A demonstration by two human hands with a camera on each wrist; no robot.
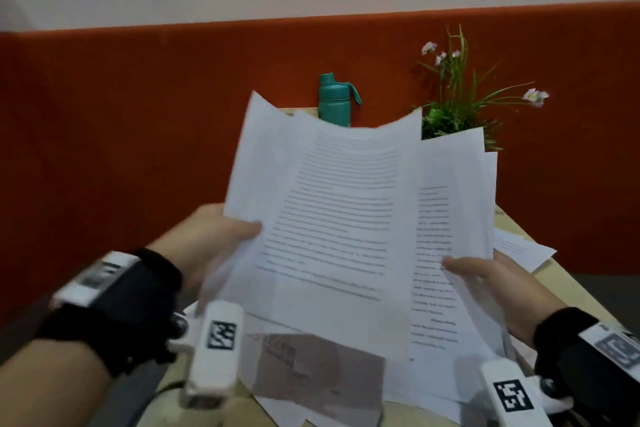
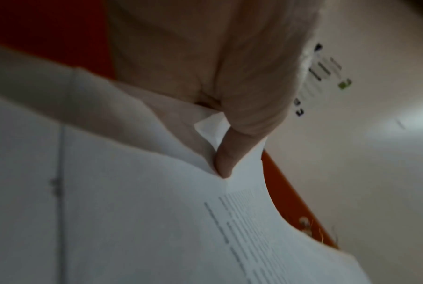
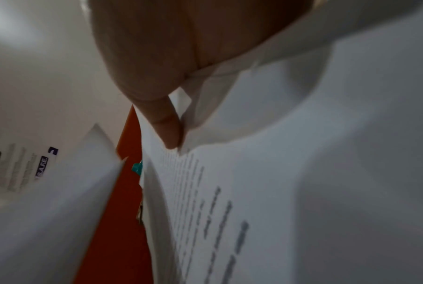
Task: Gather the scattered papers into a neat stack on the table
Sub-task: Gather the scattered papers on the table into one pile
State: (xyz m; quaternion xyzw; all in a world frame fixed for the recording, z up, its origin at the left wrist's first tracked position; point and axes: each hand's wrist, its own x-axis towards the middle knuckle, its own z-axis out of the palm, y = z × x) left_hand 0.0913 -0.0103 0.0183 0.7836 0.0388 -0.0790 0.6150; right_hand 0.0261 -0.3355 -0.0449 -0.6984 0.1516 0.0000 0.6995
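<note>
Several white printed papers (image 1: 343,204) are held up in a loose fan above the table. My left hand (image 1: 221,236) pinches the left edge of the fan, thumb on top. My right hand (image 1: 485,270) pinches its right edge the same way. In the left wrist view my left thumb (image 2: 226,163) presses on the sheets (image 2: 132,211). In the right wrist view my right thumb (image 3: 167,130) presses on the printed sheets (image 3: 266,192). More papers (image 1: 311,378), one with a dark picture, lie on the table under the fan. Another sheet (image 1: 519,250) lies to the right.
A teal bottle (image 1: 334,99) stands at the table's far edge. A potted plant with small flowers (image 1: 460,94) stands to its right. An orange partition (image 1: 121,132) runs behind the light wooden table (image 1: 568,288).
</note>
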